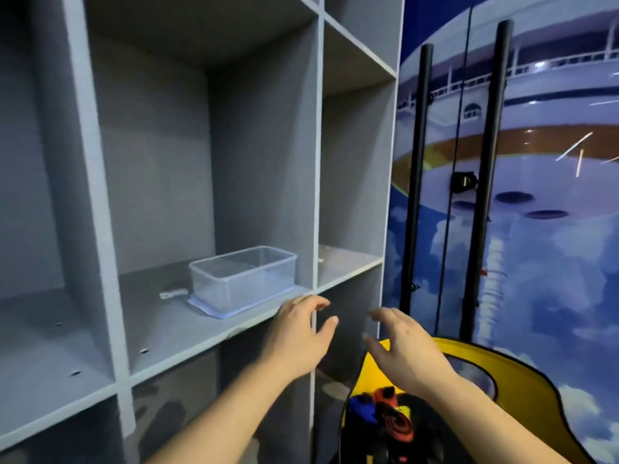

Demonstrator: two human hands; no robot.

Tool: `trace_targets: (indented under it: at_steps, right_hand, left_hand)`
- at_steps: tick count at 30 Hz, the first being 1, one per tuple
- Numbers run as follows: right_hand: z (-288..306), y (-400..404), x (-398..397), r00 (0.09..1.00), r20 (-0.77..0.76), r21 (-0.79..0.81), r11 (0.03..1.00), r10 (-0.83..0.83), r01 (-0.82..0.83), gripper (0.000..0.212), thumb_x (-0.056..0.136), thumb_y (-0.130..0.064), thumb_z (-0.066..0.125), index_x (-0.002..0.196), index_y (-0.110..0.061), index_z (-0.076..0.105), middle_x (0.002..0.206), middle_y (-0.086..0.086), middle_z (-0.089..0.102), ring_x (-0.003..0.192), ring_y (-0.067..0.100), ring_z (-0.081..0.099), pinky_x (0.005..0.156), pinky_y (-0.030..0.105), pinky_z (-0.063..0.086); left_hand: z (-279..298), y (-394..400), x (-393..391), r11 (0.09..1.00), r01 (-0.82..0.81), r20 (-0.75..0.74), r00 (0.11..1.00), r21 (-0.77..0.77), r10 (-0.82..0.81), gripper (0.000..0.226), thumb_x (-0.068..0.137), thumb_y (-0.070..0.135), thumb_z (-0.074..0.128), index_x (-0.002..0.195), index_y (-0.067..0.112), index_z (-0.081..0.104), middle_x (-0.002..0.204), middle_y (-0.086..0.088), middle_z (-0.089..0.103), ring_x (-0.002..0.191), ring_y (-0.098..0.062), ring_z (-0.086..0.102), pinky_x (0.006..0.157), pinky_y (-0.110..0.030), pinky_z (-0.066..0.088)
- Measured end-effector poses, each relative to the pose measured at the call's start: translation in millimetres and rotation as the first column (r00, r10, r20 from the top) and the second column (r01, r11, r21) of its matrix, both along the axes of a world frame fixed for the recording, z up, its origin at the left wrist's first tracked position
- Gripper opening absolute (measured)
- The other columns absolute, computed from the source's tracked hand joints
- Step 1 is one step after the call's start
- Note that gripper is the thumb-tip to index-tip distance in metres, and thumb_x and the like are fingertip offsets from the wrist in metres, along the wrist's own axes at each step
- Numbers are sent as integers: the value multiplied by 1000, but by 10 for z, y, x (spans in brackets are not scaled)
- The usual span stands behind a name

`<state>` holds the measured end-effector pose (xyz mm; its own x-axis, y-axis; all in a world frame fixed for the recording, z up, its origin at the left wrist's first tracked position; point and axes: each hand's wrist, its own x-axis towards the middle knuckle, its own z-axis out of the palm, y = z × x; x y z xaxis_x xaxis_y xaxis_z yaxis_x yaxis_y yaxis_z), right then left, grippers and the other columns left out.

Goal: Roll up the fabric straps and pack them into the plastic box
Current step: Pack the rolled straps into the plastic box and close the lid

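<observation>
- Fabric straps in red, blue and black (385, 413) lie bundled at the bottom of the view, inside a yellow bin with a black rim (502, 373), below and apart from both hands; the right forearm covers part of the pile and the frame edge cuts it off.
- Clear rectangular plastic box (243, 277) stands open on a grey shelf (167, 329), resting on a pale blue lid (201, 304), above and left of the left fingers.
- Left hand (298, 333) hovers at the shelf edge, fingers (315, 304) loosely spread, holding nothing.
- Right hand (405, 349) hovers over the bin, fingers spread, holding nothing.
- Small white item (172, 294) left of the box is too blurred to identify.
</observation>
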<state>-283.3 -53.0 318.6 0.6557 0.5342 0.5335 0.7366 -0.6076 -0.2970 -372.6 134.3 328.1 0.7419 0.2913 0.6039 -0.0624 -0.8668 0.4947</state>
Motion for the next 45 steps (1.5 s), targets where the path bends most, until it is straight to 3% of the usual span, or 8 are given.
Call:
trace_targets:
  at_steps: [12,18,22,26,31,34,42,45]
  right_hand:
    - [862,1578,267,985,-78,-66,985,153,-158,54,98,-40,54,146,-18,44,143,4,53,131,22,50,106,31,40]
    - [860,2110,510,983,-103,-100,981,155,-165,52,101,-40,50,147,-17,44,146,4,49,133,25,47,111,36,39]
    - [739,2345,646,982,-123,-147,976,143,-160,54,104,-43,41,150,-15,40,150,6,41,136,27,42,114,37,34]
    - [632,2493,832,973,-208,-213,966,99,-144,60,105,-52,28,153,-17,35,159,11,29,145,33,30,119,41,27]
    - [559,2607,977,945,-299,-216,956,131,-201,61,106,-51,20,153,-16,35,162,4,31,155,31,-4,123,41,12]
    - [539,2626,985,918,-364,-173,957,156,-231,55,106,-50,26,147,-16,39,163,6,28,154,30,-11,122,42,14]
    - [717,2410,781,923,-337,-48,976,185,-213,52,105,-49,33,136,-11,50,158,16,31,154,28,6,117,36,25]
    - [827,2198,688,942,-295,-13,984,164,-175,51,104,-51,35,131,-12,54,147,17,44,145,29,31,112,36,32]
  left_hand:
    - [723,1321,-278,870,-485,84,866,-88,492,34,89,41,63,120,28,63,126,5,63,120,-23,52,105,-37,42]
    - [729,1641,-259,756,-638,-109,770,-147,629,56,90,52,57,140,27,50,146,1,49,134,-28,44,110,-42,39]
    - [594,1756,-76,729,-634,-273,771,-256,575,62,93,47,53,147,19,41,152,-8,40,140,-32,39,112,-41,37]
    - [416,1833,136,664,-598,-346,802,-449,488,58,92,39,52,142,12,43,142,-17,52,129,-36,51,106,-39,45]
    - [301,1867,261,602,-538,-266,833,-590,485,50,97,33,50,140,12,40,135,-18,59,121,-38,57,99,-41,49]
    - [261,1859,282,580,-502,-192,837,-642,512,39,93,27,53,130,13,55,126,-14,67,115,-36,61,96,-39,51]
    - [529,1622,186,617,-416,-41,848,-668,528,33,87,19,52,120,21,59,112,-8,70,102,-36,65,91,-41,55]
    - [653,1425,131,606,-345,23,857,-717,515,46,78,21,46,122,26,59,113,-6,70,102,-36,65,95,-46,54]
